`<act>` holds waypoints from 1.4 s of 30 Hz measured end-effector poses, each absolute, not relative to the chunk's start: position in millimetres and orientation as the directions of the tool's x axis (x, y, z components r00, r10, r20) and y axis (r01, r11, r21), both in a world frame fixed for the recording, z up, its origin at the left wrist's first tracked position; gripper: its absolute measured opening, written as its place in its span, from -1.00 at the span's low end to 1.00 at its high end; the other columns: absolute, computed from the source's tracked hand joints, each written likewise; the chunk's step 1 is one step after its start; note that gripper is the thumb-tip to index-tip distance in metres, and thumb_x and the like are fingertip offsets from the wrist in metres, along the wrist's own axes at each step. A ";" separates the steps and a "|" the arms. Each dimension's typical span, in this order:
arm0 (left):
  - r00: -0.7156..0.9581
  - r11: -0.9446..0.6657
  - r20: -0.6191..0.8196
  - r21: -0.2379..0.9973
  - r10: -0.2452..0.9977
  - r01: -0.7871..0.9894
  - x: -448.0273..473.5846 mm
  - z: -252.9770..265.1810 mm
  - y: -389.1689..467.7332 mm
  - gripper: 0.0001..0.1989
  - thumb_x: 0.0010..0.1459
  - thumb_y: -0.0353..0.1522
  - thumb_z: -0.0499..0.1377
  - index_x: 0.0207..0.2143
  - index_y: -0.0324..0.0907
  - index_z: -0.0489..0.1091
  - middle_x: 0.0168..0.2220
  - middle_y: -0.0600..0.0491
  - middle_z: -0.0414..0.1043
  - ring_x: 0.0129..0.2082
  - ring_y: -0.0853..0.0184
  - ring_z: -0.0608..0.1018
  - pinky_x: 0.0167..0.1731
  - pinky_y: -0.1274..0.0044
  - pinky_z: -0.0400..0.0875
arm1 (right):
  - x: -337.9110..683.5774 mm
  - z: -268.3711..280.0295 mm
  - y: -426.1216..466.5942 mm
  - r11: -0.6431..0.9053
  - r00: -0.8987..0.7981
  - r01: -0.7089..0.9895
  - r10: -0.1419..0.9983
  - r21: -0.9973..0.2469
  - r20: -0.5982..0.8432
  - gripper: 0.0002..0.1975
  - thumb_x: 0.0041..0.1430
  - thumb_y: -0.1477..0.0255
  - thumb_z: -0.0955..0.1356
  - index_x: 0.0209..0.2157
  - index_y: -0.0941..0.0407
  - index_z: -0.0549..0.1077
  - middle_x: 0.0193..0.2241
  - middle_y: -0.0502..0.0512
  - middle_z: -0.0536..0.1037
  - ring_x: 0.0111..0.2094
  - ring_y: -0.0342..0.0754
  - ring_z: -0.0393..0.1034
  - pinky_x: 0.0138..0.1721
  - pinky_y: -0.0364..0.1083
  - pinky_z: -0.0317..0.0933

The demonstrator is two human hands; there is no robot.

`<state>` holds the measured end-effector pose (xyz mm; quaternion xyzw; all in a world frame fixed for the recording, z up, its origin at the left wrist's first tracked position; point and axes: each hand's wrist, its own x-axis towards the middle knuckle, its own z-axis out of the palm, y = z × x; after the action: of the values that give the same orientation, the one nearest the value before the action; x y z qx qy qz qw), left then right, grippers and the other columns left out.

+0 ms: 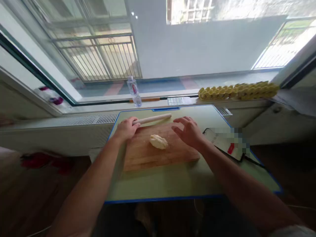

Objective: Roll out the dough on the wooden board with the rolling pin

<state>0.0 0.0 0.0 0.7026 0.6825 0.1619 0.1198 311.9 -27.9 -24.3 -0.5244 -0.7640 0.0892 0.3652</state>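
Note:
A lump of pale dough lies near the middle of a wooden cutting board. Behind it, along the board's far edge, is a light rolling pin. My left hand is closed around the pin's left end, at the far left corner of the board. Over the board's far right part, my right hand has its fingers apart and holds nothing. The pin's right end stops short of that hand. Neither hand touches the dough.
The board rests on a pale green table with a blue rim. To the right lies a notebook-like item, partly blurred out. On the window sill stand a clear plastic bottle and yellow egg-carton-like trays. A radiator is at left.

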 end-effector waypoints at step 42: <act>0.081 -0.082 0.010 0.089 0.997 0.993 32.0 28.1 -85.1 -0.72 0.20 -0.08 0.15 -0.28 -0.04 0.52 -0.15 -0.02 0.64 -0.18 0.06 0.64 -0.25 0.36 0.41 | 270.5 -19.7 -63.5 0.543 -0.447 0.669 0.840 -0.508 0.309 -0.71 0.21 0.27 0.50 -0.07 0.08 0.63 -0.17 0.13 0.65 -0.13 0.06 0.47 -0.05 -0.02 0.25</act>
<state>32.0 -85.1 28.1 0.7346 0.6770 0.0340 0.0291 270.5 -63.5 -19.7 -0.4513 -0.8357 0.1579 0.2701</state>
